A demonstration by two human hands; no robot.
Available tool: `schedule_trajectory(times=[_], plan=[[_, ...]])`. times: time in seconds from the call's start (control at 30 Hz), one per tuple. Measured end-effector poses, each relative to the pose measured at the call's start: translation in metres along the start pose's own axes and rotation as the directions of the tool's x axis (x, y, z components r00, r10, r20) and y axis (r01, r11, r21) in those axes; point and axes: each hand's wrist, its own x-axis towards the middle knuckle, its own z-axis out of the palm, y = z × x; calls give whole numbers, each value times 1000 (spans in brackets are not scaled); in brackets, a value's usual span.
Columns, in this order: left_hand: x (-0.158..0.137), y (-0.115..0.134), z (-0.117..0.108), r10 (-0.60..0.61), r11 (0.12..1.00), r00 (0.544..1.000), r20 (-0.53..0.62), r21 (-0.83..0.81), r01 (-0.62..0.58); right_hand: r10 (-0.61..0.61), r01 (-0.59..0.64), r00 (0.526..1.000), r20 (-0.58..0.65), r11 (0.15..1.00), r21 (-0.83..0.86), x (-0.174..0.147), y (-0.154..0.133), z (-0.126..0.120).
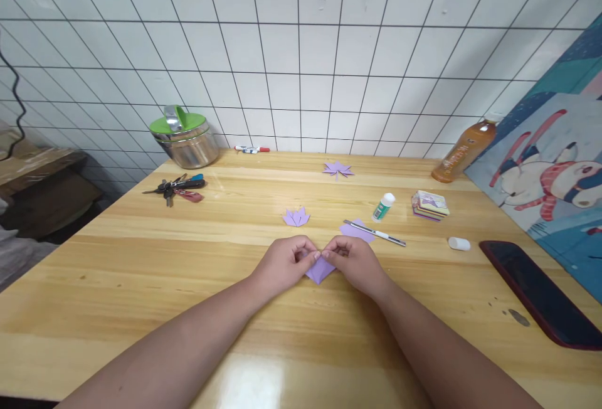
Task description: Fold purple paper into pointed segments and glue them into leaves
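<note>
Between my two hands is a piece of purple paper, its lower corner pointing toward me. My left hand pinches its upper edge from the left with thumb and forefinger. From the right, my right hand pinches the same edge, the thumbs nearly touching; part of the paper is hidden under the fingers. Just beyond my left hand lies a folded purple paper piece with several points. A utility knife rests across a flat purple sheet just past my right hand.
Farther back lies a purple paper leaf shape. To the right are a glue stick, its cap, a paper stack, a bottle and a phone. Keys, a green-lidded pot and a marker stand left.
</note>
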Motion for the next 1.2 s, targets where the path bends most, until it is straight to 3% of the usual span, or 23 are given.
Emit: schedule_trajectory(times=[0.13,0.27,0.33,0.47,0.67,0.83,1.1,1.2], plan=[[0,1,0,9,1000,1000,-10,6,-9,2,-1,1000,-27,999,52,-2,-3,-2],[2,-1,-1,-31,994,998,-52,-105,25,101,-106,994,32,941,323,-3,-5,-3],[4,-4,-1,-37,991,997,-71,-130,28,137,-152,988,67,918,365,-2,-4,-4],[4,-5,0,-35,987,997,-65,-160,24,115,-133,990,78,947,292,-1,-3,-2],[1,3,-1,-14,987,999,-36,-163,8,-17,21,999,-42,995,98,1,-1,3],[1,2,0,-38,981,999,25,-189,42,-83,88,992,-92,995,54,-1,-4,3],[6,-2,-2,-82,942,996,-44,-330,63,9,-9,1000,0,1000,5,-2,0,2],[5,0,-3,-81,946,995,-60,-321,57,-17,18,1000,14,997,-75,-2,1,1]])
